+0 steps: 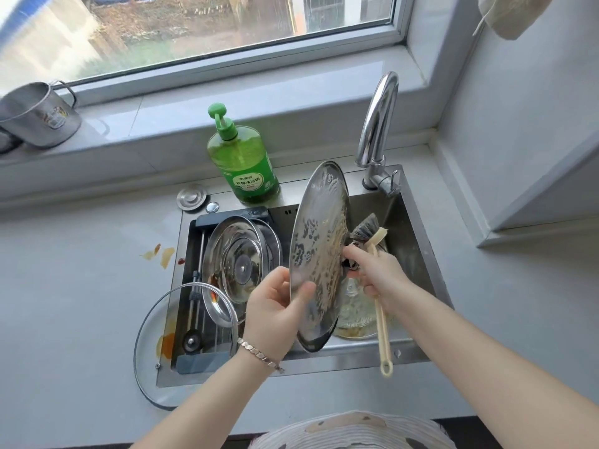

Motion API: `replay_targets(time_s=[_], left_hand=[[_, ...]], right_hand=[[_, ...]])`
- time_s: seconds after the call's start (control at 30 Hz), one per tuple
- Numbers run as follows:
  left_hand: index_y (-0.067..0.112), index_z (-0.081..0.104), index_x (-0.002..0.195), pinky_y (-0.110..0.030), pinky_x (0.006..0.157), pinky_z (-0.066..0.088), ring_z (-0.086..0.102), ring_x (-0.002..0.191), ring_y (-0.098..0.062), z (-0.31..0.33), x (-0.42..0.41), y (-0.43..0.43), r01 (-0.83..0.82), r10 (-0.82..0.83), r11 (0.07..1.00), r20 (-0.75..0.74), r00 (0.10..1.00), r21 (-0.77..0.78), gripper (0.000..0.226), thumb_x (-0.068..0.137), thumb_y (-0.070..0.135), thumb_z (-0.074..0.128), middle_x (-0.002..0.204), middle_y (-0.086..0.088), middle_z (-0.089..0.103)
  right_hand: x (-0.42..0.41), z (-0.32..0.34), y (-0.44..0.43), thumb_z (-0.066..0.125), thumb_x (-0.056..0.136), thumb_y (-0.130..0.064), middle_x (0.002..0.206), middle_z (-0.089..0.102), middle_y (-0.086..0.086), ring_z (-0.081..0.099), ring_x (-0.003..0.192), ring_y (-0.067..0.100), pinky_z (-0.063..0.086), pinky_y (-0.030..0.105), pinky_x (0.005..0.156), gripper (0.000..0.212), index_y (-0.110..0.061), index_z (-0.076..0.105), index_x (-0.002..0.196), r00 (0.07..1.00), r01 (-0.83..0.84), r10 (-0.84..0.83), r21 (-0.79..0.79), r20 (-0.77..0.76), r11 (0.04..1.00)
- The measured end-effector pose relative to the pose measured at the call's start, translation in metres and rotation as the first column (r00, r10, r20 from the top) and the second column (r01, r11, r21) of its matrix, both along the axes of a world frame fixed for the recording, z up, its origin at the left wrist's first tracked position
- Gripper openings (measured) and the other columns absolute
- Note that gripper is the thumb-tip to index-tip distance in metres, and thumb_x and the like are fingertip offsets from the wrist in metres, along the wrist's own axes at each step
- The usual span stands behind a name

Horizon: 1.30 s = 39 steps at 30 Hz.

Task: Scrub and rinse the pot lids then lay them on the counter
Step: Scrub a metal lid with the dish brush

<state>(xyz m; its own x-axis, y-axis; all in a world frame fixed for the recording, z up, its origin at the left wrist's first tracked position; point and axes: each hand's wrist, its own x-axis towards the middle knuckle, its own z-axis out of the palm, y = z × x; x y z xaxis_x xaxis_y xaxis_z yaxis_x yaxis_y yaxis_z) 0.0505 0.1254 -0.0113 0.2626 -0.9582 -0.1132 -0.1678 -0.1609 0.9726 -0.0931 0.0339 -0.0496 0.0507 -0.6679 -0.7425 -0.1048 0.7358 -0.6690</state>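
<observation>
Both forearms are bare. A silvery bracelet (259, 354) of flat angular links circles the wrist of the left hand (275, 306). Below and right of the bracelet, a pale top (353, 431) shows fine grey stripes and dark blotches

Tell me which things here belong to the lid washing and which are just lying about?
For the job: steel lid in left hand, brush in right hand, glass lid, lid in the rack, soap bottle, tap.
Lying about: metal mug, sink plug, hanging cloth.

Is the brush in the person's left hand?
No, the right hand grips the brush, while the left hand holds the steel lid.
</observation>
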Motion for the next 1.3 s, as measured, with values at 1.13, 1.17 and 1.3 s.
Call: replay_targets(time_s=[1.13,1.17,1.3], left_hand=[[0.015,0.057,0.107,-0.023,0.045,0.040,0.045,0.056,-0.024,0.042,0.024,-0.026,0.370,-0.129,0.841,-0.519,0.845,0.394,0.070,0.045,-0.011,0.037,0.072,-0.014,0.051],[0.021,0.058,0.109,-0.026,0.050,0.038,0.043,0.062,-0.027,0.039,0.024,-0.025,0.355,-0.126,0.845,-0.498,0.858,0.399,0.073,0.046,-0.010,0.038,0.080,-0.015,0.053],[0.034,0.056,0.106,-0.026,0.053,0.032,0.041,0.052,-0.019,0.039,0.022,-0.026,0.333,-0.156,0.840,-0.398,0.904,0.428,0.073,0.048,-0.007,0.040,0.069,-0.011,0.046]], right_hand=[[-0.013,0.049,0.017,0.053,0.092,-0.014,0.111,0.068,-0.010,0.064,0.079,0.010,0.049,0.030,0.070,0.061,-0.061,0.033,0.125,0.815,-0.570,0.423,-0.682,-0.396,0.459],[-0.010,0.051,0.024,0.052,0.092,-0.016,0.100,0.069,-0.007,0.057,0.067,0.010,0.046,0.032,0.064,0.061,-0.061,0.030,0.126,0.754,-0.644,0.438,-0.682,-0.489,0.346],[-0.018,0.045,0.000,0.044,0.095,-0.023,0.097,0.067,-0.004,0.044,0.069,0.014,0.041,0.032,0.068,0.053,-0.056,0.030,0.133,0.630,-0.767,0.333,-0.496,-0.701,0.407]])
